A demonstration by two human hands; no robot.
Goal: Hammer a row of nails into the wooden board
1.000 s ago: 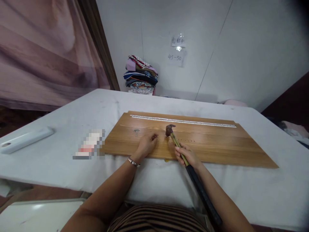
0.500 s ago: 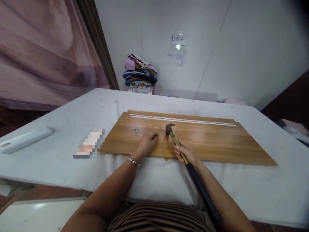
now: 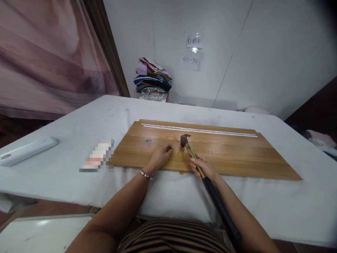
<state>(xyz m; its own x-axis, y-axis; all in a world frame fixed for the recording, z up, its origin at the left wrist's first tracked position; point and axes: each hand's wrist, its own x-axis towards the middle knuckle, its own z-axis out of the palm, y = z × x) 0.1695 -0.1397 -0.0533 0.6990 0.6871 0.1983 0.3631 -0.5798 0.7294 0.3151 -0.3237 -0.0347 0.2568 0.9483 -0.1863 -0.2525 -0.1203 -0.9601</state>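
My left hand rests low over the wooden board, thumb and fingertips pinched on a small nail, of which only a shiny tip shows. My right hand grips a claw hammer partway up its yellow-and-black handle. The rusty head hangs just above the board, a little right of my left fingertips. A small pile of loose nails lies on the board beyond my left hand. To the right of the hammer head runs a row of small dark dots in the wood.
Two white measuring strips run along the board's far side. The board lies on a white-covered table. Left of it are a pixelated flat item and a long white object. Folded cloths are stacked against the wall.
Both hands and the hammer stay almost in place. A shiny tip now shows more clearly at my left fingertips.
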